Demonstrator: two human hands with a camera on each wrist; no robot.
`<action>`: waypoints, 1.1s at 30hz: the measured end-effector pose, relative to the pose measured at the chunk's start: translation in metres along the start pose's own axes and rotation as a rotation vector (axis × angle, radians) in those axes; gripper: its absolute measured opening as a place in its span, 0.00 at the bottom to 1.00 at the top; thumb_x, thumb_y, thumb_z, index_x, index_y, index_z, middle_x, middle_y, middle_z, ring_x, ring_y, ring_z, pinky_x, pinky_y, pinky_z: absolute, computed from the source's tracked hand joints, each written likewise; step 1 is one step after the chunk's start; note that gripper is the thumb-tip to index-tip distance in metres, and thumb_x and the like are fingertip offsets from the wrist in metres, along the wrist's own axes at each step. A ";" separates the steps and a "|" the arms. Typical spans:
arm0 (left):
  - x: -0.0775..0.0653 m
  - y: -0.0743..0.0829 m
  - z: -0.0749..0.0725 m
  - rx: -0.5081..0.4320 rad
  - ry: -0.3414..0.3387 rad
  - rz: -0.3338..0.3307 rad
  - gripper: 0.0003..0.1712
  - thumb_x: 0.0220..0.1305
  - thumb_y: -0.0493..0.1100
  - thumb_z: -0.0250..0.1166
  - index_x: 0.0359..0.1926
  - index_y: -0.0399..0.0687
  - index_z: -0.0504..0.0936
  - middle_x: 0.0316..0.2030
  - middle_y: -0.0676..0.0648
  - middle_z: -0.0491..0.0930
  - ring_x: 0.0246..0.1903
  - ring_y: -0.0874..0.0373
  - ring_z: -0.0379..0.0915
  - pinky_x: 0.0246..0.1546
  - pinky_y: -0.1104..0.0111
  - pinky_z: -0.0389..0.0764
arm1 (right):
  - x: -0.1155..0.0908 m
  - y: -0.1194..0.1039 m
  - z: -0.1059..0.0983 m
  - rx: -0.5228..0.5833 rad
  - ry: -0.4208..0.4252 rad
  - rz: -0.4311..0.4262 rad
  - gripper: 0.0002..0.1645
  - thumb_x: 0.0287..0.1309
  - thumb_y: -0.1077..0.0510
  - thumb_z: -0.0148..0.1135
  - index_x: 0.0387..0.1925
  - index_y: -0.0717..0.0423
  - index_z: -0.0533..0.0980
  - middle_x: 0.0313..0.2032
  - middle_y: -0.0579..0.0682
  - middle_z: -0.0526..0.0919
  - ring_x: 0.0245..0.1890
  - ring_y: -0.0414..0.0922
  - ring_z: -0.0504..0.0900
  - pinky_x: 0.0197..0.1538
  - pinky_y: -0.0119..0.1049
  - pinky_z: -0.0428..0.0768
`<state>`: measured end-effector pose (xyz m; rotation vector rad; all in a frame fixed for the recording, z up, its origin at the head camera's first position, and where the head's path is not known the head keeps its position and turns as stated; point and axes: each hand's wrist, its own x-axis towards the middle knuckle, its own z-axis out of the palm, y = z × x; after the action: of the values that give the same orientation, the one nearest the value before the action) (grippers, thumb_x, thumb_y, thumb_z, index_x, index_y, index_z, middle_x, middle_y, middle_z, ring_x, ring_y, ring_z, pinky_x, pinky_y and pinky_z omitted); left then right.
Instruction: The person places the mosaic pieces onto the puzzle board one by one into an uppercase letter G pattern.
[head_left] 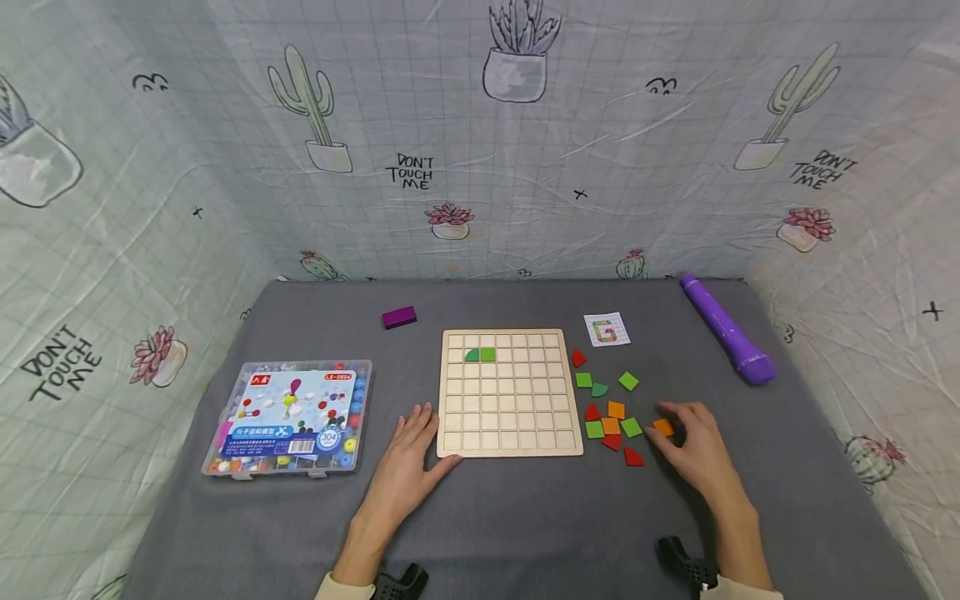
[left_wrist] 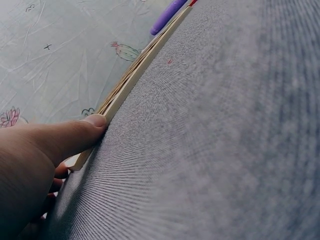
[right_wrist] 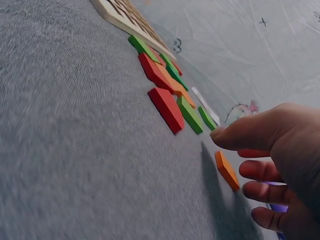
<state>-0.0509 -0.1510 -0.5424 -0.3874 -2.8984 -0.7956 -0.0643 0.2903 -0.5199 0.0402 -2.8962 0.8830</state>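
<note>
A square wooden grid board [head_left: 510, 408] lies on the table, with a green quarter-round piece [head_left: 472, 356] and a green square [head_left: 487, 355] side by side in its upper left cells. My left hand [head_left: 406, 458] rests at the board's lower left corner. Its thumb [left_wrist: 94, 121] touches the front edge and its fingers lie along the left side. To the right, my right hand [head_left: 696, 446] is spread around an orange square [head_left: 663, 427]. In the right wrist view, that orange square [right_wrist: 227, 170] lies on the cloth between thumb and fingers, apart from both.
Several red, green and orange pieces [head_left: 611, 426] lie right of the board. A pattern card [head_left: 607, 329] sits behind them. A purple microphone-shaped object [head_left: 727, 329] lies far right, a purple block [head_left: 399, 317] at the back, a clear case of molecule-model parts [head_left: 288, 419] at left.
</note>
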 end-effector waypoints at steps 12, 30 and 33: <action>-0.002 -0.002 0.000 0.017 0.009 0.001 0.43 0.58 0.59 0.73 0.66 0.36 0.75 0.70 0.36 0.69 0.72 0.41 0.62 0.76 0.46 0.60 | -0.007 0.007 -0.003 -0.063 -0.052 0.035 0.22 0.60 0.58 0.70 0.52 0.67 0.79 0.41 0.59 0.79 0.40 0.53 0.75 0.44 0.51 0.75; 0.001 0.001 0.000 0.008 -0.008 -0.001 0.44 0.59 0.59 0.72 0.67 0.36 0.73 0.71 0.36 0.67 0.73 0.41 0.60 0.77 0.47 0.58 | 0.001 0.005 -0.001 -0.042 0.017 -0.029 0.17 0.58 0.65 0.69 0.50 0.65 0.81 0.44 0.61 0.79 0.40 0.52 0.75 0.41 0.45 0.76; 0.000 0.001 -0.001 0.006 -0.007 -0.001 0.44 0.59 0.59 0.72 0.67 0.36 0.73 0.71 0.36 0.67 0.73 0.41 0.60 0.77 0.46 0.58 | 0.001 0.005 -0.001 -0.049 0.001 -0.025 0.19 0.59 0.64 0.69 0.52 0.66 0.80 0.43 0.60 0.78 0.40 0.52 0.75 0.41 0.47 0.75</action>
<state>-0.0510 -0.1504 -0.5414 -0.3887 -2.9069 -0.7864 -0.0654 0.2944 -0.5218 0.0715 -2.9089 0.8069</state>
